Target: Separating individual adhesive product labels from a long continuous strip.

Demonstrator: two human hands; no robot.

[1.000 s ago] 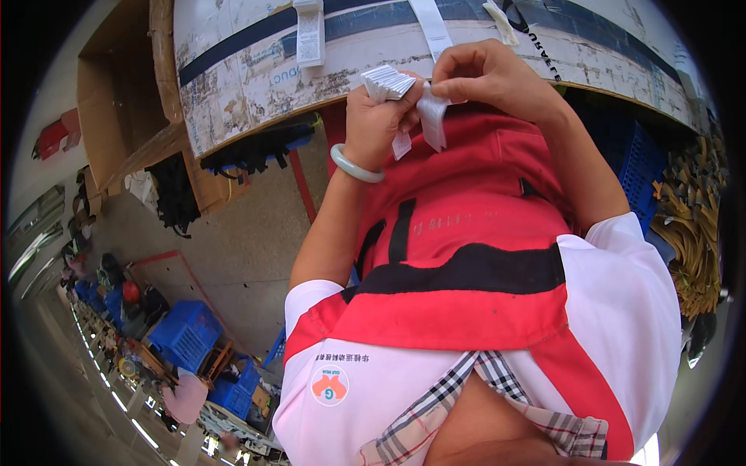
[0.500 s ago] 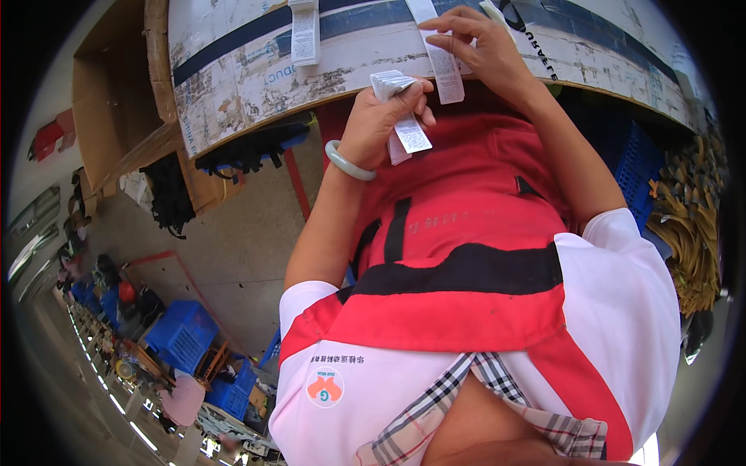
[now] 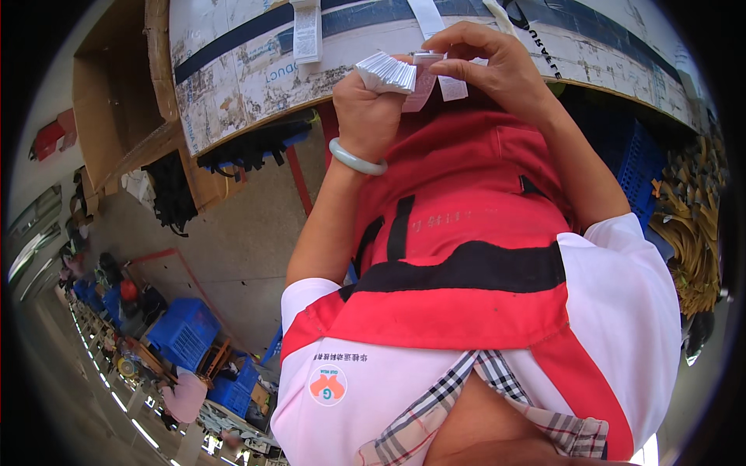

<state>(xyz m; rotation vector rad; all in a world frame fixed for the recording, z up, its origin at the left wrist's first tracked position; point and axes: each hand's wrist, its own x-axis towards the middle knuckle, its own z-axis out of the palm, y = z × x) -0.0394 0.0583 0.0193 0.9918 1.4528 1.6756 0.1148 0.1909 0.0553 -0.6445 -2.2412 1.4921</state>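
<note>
the left hand [image 3: 367,115] is closed around a stack of white labels [image 3: 386,72], edges fanned, probably so single ones separate easily; just beside it, the right hand [image 3: 501,66] pinches one label [image 3: 420,87] between thumb and forefinger. a white strip [image 3: 425,17] overhangs the desk [image 3: 233,97], likely for easy gripping.

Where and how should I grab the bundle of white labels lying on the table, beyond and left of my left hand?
Probably by its near end, pinching the long edges from your side of the table. The bundle of white labels is long and narrow, with that end uncovered and toward you. Your left hand is closer but holds fanned white labels.
</note>
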